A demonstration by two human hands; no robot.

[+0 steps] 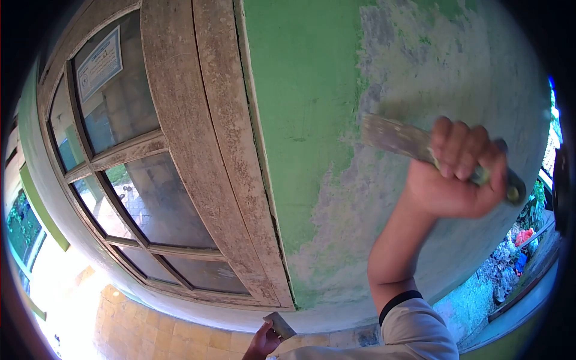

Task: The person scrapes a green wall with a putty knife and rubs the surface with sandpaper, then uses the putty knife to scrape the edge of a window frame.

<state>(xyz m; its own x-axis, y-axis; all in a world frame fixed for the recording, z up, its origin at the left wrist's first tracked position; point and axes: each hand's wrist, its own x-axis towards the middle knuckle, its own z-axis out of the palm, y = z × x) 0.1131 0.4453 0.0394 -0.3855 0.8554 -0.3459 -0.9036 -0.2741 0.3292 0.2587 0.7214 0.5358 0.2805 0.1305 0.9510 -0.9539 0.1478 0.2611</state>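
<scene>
My right hand (459, 171) is raised in front of the wall, with its fingers wrapped round the handle of a scraper (396, 138). The scraper's broad, stained blade points left, its tip overlapping the line where green paint meets bare patches. A round hole shows at the handle's end. Low in the view, my left hand (264, 341) grips a flat grey rectangular plate (280, 324) by its edge. Behind both hands is the wall (306, 120), green on the left and mottled grey-white on the right where the paint is off.
Left of the green strip stands a weathered wooden window frame (192, 120) with several glass panes and a paper notice (100, 64). Yellowish floor tiles (168, 327) run along the wall's foot. At the right edge, rubble and a red item (524, 237) lie outside.
</scene>
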